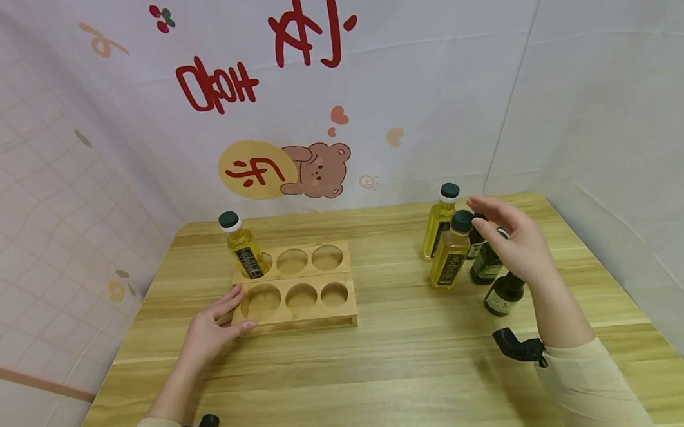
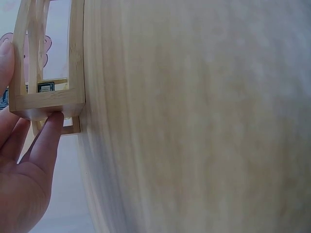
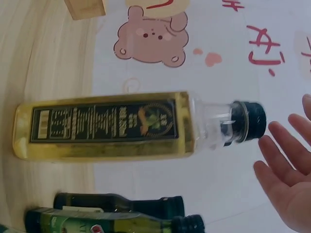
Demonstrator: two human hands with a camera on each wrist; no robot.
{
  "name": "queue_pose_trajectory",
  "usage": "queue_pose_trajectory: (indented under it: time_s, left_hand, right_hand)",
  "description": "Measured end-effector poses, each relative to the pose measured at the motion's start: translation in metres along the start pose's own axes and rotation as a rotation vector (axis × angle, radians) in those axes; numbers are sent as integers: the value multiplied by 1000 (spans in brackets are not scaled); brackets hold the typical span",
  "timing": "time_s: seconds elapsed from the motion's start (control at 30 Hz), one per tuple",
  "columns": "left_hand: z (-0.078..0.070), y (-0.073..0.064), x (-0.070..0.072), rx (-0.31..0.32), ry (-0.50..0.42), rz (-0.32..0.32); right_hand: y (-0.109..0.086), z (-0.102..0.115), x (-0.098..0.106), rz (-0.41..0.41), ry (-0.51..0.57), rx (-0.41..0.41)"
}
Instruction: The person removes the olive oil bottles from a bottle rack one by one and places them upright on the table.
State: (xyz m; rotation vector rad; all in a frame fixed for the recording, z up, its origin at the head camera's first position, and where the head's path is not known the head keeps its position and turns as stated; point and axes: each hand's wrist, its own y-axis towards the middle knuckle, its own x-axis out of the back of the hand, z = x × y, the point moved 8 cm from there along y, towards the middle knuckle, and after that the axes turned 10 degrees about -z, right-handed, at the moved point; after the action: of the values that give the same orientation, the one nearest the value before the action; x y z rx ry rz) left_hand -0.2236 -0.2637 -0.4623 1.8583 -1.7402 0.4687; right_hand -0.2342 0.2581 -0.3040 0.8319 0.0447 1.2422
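Note:
My left hand [image 1: 209, 333] grips the left end of a two-tiered wooden bottle rack [image 1: 301, 317] with round holes; in the left wrist view, fingertips press its end bar [image 2: 48, 101]. A yellow oil bottle [image 1: 242, 248] with a dark green cap stands in the rack's back-left hole. At the right, my right hand [image 1: 520, 246] hovers beside a second yellow oil bottle [image 1: 450, 262], fingers loosely spread and holding nothing. The right wrist view shows those fingertips [image 3: 265, 167] close to its cap [image 3: 250, 121]. Another yellow oil bottle [image 1: 435, 225] stands just behind.
Several dark green bottles [image 1: 503, 295] stand under and beside my right hand, partly hidden by it. The wooden table [image 1: 385, 366] meets a white printed curtain [image 1: 429, 106] at the back and sides. The rack's other holes hold no bottles.

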Motion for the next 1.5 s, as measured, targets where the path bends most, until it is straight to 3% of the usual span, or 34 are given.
queue_pose_trajectory:
  time_s: [0.2,0.4,0.67,0.93,1.17,1.5]
  left_hand:
    - [-2,-2,1,2,-27,5]
    - [-3,-2,1,-3,-34,9]
    - [-1,-1,0,-13,-17,-1]
    - [1,-1,0,-13,-15,-11]
    - [0,0,0,-7,-21,-6]
    - [-1,-1,1,-11,-9,-6]
  right_hand:
    - [-3,26,-4,-64,70,171]
    - [-6,48,-28,4,165,265]
    - [-11,55,-77,124,160,253]
    - [-17,61,-134,258,230,176]
    - [-20,73,-180,333,249,207]
    - [-19,96,-228,408,244,194]
